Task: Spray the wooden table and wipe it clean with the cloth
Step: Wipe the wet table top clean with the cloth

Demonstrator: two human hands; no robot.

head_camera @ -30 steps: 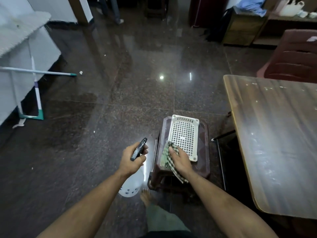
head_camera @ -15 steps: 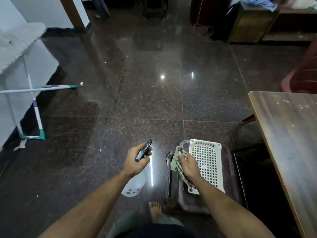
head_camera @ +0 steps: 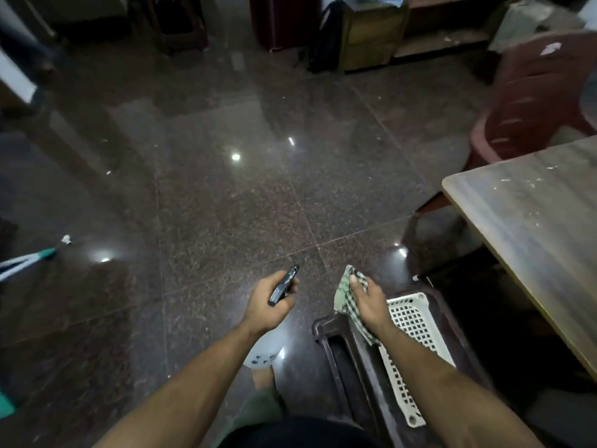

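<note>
My left hand [head_camera: 269, 305] grips the black trigger head of a spray bottle [head_camera: 284, 284]; its white body [head_camera: 262, 354] hangs below my wrist, above the floor. My right hand [head_camera: 368, 300] clutches a green checked cloth [head_camera: 347, 295], held just above the near-left corner of a white perforated tray [head_camera: 416, 337]. The wooden table [head_camera: 533, 227] fills the right side, its top speckled with white spots and crumbs. Both hands are to the left of the table and apart from it.
The white tray lies on a dark brown plastic stool [head_camera: 342, 354] beside the table. A maroon plastic chair [head_camera: 533, 101] stands behind the table. A mop handle [head_camera: 29, 258] lies on the glossy granite floor at far left. Cabinets [head_camera: 368, 33] line the far wall.
The view has swung left and tilted; the table now sits further right. My right hand has lifted the cloth up off the tray. My left hand still holds the sprayer.
</note>
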